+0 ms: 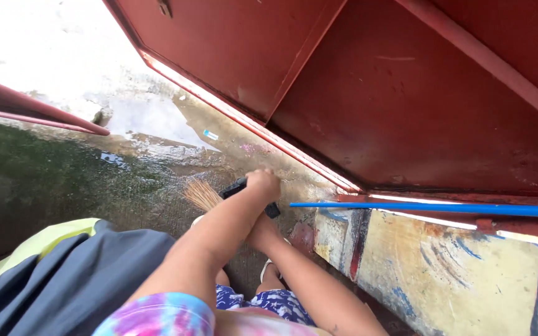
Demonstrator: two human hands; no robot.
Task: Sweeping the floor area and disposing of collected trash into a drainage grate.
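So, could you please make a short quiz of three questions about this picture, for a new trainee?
1. True or false: both hands hold the broom's black handle.
2. Which colour is the long pole lying along the gate's lower edge? A) blue B) green C) white
3. Fill in: the straw bristles rest on ___ concrete ground.

Key: 1 true, with left hand below right hand; 2 A; 3 wet.

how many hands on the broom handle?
2. The left hand grips the black broom handle on top; the right hand sits just below it, its grip partly hidden. Straw bristles fan over the wet floor.
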